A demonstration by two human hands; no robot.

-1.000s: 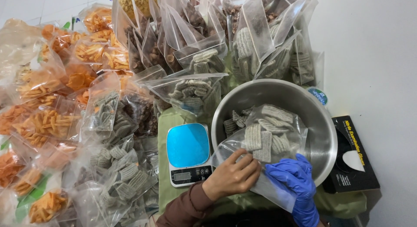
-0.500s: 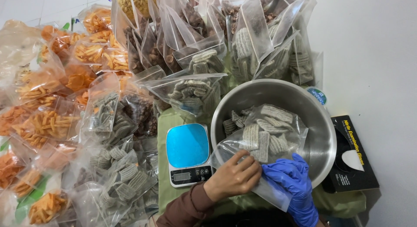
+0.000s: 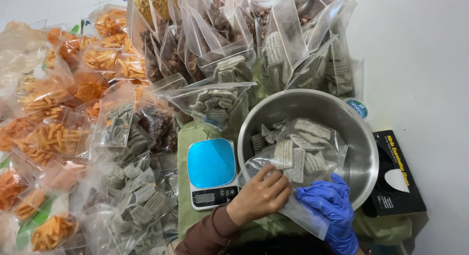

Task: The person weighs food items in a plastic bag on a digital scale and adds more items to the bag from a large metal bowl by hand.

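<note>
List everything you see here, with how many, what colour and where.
bowl: one, steel, right of centre
held bag: one, clear with grey ridged crackers, lying in the bowl
loose crackers: a few, grey, in the bowl left of the held bag
scale: one, white with blue top, left of the bowl
cloth: one, green, under the scale and bowl
glove box: one, black, right edge
orange snack bags: many, clear, left side
grey cracker bags: many, clear, centre, top and lower left
brown snack bags: several, clear, top centre
left hand: bare, gripping the held bag's edge
right hand: blue glove, gripping the same bag
</note>
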